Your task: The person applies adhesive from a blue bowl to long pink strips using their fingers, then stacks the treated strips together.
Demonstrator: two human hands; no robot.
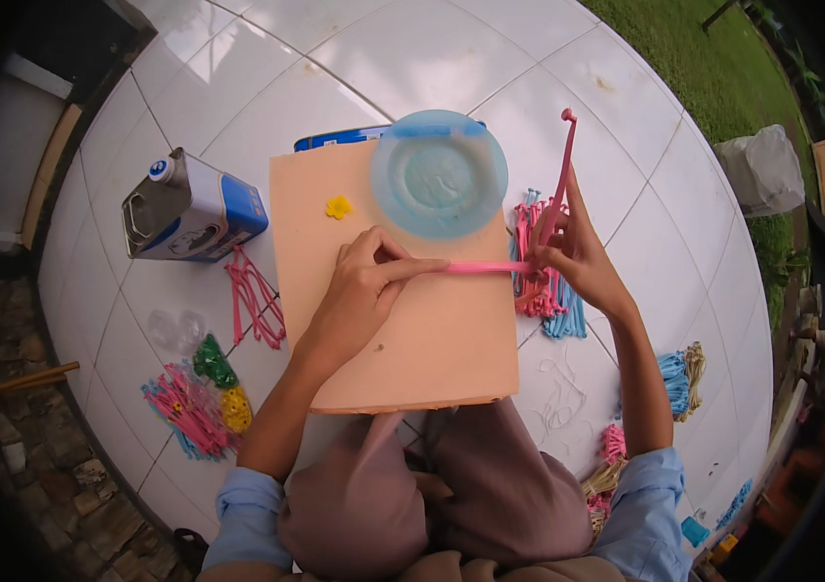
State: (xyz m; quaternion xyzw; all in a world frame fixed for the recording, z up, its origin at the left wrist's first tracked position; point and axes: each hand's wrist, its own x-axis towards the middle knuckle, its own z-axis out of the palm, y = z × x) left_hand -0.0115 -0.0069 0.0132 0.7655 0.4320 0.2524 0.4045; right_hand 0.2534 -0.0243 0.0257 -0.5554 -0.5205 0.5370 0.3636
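Note:
A pink plastic strip (pixel 486 267) lies across the right side of a peach-coloured board (pixel 432 359) on my lap. My left hand (pixel 364 286) pinches its left end, index finger stretched along it. My right hand (pixel 567 252) grips the strip at the board's right edge, where it bends and rises upward to a curled tip (pixel 567 116). A translucent blue plate (pixel 439 173) rests on the board's far edge. A small yellow flower piece (pixel 338 207) lies on the board to the plate's left.
A blue and white metal can (pixel 189 209) lies on the white tiles at left. Pink and blue strips (pixel 553 301) are piled under my right hand. More pink strips (pixel 255 296), flower pieces (pixel 199 398) and bundles (pixel 679 373) lie around. Grass is at far right.

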